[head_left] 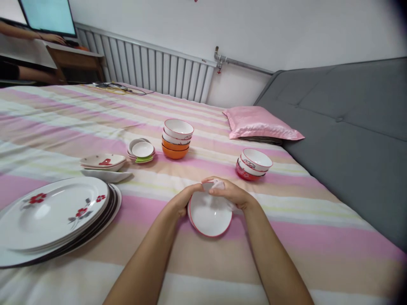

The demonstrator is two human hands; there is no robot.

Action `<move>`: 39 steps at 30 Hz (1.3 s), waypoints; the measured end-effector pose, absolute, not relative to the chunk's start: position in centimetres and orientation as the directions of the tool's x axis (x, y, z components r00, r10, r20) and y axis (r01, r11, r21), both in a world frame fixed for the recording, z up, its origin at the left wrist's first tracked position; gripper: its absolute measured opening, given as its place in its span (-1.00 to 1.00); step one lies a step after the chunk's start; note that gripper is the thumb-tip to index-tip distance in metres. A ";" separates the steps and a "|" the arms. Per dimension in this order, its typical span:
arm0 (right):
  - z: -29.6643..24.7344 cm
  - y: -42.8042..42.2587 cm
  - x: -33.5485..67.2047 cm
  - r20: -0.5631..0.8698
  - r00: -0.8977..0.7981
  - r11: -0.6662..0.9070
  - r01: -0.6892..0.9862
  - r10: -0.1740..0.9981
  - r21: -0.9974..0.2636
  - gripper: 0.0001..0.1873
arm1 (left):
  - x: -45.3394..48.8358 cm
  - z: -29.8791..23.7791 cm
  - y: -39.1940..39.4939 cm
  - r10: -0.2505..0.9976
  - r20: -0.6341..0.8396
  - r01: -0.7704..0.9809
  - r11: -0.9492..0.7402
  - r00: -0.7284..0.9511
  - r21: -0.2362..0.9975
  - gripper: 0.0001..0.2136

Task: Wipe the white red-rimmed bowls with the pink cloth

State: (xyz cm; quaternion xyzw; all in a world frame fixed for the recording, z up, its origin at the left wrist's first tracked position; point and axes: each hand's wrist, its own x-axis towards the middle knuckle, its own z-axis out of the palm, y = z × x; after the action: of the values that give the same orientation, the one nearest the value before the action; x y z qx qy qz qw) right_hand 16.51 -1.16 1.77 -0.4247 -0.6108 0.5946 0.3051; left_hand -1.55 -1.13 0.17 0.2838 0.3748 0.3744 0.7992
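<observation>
Head view: striped sheet (pixel 286 262) runs btwn bowl and the stacks, w/ room either side of both forearms; plates (pixel 63 212) bound it on the left, grey headboard (pixel 337 101) on the right, radiator (pixel 149 63) at the far side. Count: 1 bowl (pixel 211 216) in hand; 4 in mid stack (pixel 176 140) (2 white, 2 orange); 3 in right stack (pixel 254 164) (2 white over 1 red); 1 pink pillow (pixel 262 122); plates several, exact no. unclear; small dishes (pixel 142 149) overlap, can't count. Bowl's low centre, nr the wearer, mouth tipped up twd them; can't tell if base touches sheet. Both forearms reach fwd, hands meeting at far rim. L hand (pixel 187 198) wraps bowl's left side, fingers clamped on it; R hand (pixel 233 194) pinches white cloth (pixel 218 185) btwn thumb & fingers at rim.
</observation>
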 end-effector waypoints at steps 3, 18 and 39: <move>0.4 -2.1 15.3 -0.137 -0.321 -0.114 0.091 0.937 -0.989 -0.50 | -1.7 -0.3 -1.6 0.731 -0.428 -0.359 0.652 0.532 0.668 -0.67; 0.5 -8.8 7.5 -0.127 0.064 -0.141 0.331 0.990 -0.933 -0.86 | -6.6 -0.1 -13.0 0.909 -0.378 -0.642 0.395 0.174 0.657 -0.66; -2.0 -16.4 4.4 -0.207 0.286 -0.202 -0.048 0.935 -0.978 -0.79 | -9.9 -1.3 -16.6 0.917 -0.289 -0.548 0.396 0.275 0.736 -0.76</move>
State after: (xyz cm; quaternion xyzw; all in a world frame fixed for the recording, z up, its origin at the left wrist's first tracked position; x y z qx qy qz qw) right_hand 4.45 -16.40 -2.02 -0.6127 -0.3623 0.4751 0.5173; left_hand -9.90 -16.64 -1.30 0.2582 0.3571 0.4849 0.7554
